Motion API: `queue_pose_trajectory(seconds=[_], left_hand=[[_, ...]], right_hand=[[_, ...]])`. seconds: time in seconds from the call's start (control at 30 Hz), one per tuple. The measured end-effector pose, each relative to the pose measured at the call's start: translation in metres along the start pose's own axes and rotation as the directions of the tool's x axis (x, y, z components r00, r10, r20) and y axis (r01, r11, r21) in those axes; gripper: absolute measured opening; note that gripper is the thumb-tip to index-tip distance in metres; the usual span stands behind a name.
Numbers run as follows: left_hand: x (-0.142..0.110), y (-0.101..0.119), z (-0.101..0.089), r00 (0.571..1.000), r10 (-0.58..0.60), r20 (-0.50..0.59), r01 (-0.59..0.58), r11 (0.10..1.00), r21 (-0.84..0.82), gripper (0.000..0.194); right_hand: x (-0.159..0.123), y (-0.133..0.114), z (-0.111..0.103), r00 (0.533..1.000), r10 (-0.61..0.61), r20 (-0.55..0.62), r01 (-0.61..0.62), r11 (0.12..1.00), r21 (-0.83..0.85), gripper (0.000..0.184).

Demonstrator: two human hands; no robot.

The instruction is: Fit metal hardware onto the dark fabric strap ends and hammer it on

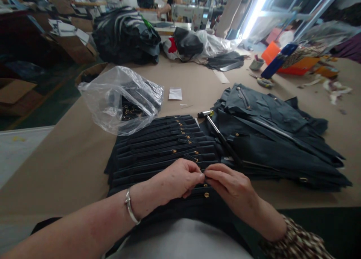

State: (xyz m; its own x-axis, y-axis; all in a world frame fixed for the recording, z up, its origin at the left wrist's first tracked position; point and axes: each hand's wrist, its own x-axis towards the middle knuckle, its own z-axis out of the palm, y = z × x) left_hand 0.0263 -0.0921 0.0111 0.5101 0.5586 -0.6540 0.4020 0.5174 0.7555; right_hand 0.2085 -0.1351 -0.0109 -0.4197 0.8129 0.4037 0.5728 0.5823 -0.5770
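Dark fabric pieces with zippers (158, 150) lie overlapped in rows in front of me, their gold sliders in a line down the right side. Over the nearer rows, my left hand (183, 178) is closed in a pinch. My right hand (229, 183) meets it from the right, thumb and fingers pressed together, fingertips almost touching the left ones. Whatever sits between the fingertips is too small to make out. Just below them shows a gold zipper slider (207, 195). A hammer (218, 129) with a shiny shaft and dark handle leans on the dark garment pieces (270, 127) to the right.
A clear plastic bag (124, 101) with dark, gold-ringed items lies behind the rows at left. Further back are a white paper square (175, 93), a dark fabric bundle (126, 35), a small cup (256, 63) and an orange bin (299, 65). People stand near sewing machines beyond.
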Motion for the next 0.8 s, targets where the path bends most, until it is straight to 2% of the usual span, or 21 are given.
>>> queue_pose_trajectory(seconds=[0.13,0.23,0.33,0.43,0.6,0.8], left_hand=[[0.005,-0.004,0.001,0.996,0.083,-0.033,-0.071,0.958,0.276,0.016],[0.006,-0.003,0.001,0.977,0.208,-0.047,-0.156,0.847,0.508,0.018],[0.005,-0.002,0.002,0.966,0.258,-0.031,-0.177,0.741,0.647,0.021],[0.005,-0.001,0.002,0.964,0.264,-0.028,-0.171,0.698,0.695,0.023],[0.003,0.001,0.003,0.969,0.248,-0.019,-0.161,0.686,0.710,0.026],[-0.002,0.002,0.005,0.965,0.263,-0.006,-0.171,0.645,0.745,0.025]], right_hand=[[-0.003,0.005,-0.004,0.984,0.142,0.108,-0.156,0.978,0.138,0.013],[-0.008,0.013,-0.003,0.951,0.229,0.210,-0.255,0.961,0.108,0.015],[-0.014,0.019,0.001,0.919,0.290,0.268,-0.320,0.945,0.074,0.018],[-0.016,0.020,0.004,0.891,0.346,0.295,-0.383,0.921,0.077,0.019],[-0.012,0.020,0.001,0.851,0.389,0.353,-0.447,0.890,0.095,0.020],[-0.010,0.021,0.003,0.853,0.343,0.393,-0.405,0.911,0.084,0.025]])
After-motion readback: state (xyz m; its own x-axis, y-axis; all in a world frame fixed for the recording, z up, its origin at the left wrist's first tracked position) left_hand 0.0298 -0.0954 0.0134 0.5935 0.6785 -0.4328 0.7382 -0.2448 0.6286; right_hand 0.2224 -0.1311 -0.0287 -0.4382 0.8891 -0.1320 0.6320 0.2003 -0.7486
